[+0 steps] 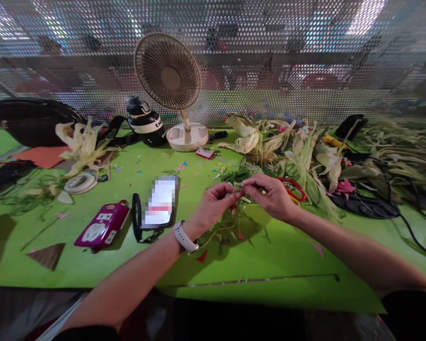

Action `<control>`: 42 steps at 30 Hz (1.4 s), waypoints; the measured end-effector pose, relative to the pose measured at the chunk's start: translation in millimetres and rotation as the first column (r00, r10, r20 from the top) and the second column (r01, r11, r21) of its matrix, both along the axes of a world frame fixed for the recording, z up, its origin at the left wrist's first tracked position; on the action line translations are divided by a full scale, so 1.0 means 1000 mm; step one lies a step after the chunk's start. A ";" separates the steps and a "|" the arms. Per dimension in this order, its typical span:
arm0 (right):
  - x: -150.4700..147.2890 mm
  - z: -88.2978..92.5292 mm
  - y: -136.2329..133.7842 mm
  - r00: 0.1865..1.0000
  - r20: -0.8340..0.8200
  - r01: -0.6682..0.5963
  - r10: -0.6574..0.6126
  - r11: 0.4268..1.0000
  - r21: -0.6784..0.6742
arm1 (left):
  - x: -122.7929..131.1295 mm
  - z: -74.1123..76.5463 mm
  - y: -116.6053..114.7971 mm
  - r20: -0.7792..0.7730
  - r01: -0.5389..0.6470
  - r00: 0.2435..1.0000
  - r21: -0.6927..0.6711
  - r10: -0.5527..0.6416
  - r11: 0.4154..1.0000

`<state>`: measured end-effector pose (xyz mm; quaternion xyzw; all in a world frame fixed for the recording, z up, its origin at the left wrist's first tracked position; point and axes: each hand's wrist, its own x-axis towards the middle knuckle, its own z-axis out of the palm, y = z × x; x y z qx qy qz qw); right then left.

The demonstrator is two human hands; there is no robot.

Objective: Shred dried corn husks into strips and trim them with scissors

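Over the green table [128,265], my left hand [213,207] and my right hand [270,196] meet fingertip to fingertip. Both pinch a small pale piece of husk [238,187] between thumb and fingers. Thin green strands [246,218] trail below it. A pile of shredded green strips [259,169] lies just behind the hands. Red-handled scissors [294,188] rest beside my right hand, partly hidden by it. Dried corn husks [305,151] are heaped beyond them.
A phone [161,201] and a purple pouch [102,226] lie left of my hands. Behind stand a fan [171,78] and a black bottle [147,123]. A tape roll [80,183] and black bag [35,121] are farther left. Cables [401,213] run at right.
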<state>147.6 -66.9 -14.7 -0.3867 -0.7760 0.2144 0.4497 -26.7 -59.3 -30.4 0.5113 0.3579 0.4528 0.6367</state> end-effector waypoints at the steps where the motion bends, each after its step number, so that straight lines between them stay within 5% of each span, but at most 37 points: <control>1: 0.000 0.000 0.000 1.000 0.007 0.000 0.000 1.000 0.005 | 0.000 -0.001 0.001 -0.004 0.008 1.000 0.011 -0.008 1.000; 10: 0.006 0.001 0.008 0.998 0.055 -0.014 0.010 0.997 0.078 | -0.004 0.010 -0.001 -0.019 0.079 0.997 -0.064 -0.081 0.995; 20: 0.008 -0.005 0.008 0.954 0.282 -0.023 -0.102 0.914 0.406 | -0.001 0.005 -0.001 0.082 0.013 0.997 0.003 -0.013 1.000; 29: 0.006 -0.005 0.006 0.952 0.281 -0.004 -0.119 0.915 0.403 | -0.002 0.008 -0.005 -0.052 0.006 0.999 0.037 -0.004 0.999; 38: 0.010 0.004 0.001 0.785 0.569 -0.152 -0.246 0.814 0.560 | -0.004 0.011 -0.008 -0.087 -0.035 0.996 0.003 0.036 0.999; 42: 0.006 0.009 -0.002 0.733 0.610 -0.253 -0.301 0.712 0.655 | -0.004 0.008 -0.008 -0.098 -0.104 0.990 -0.037 0.100 0.994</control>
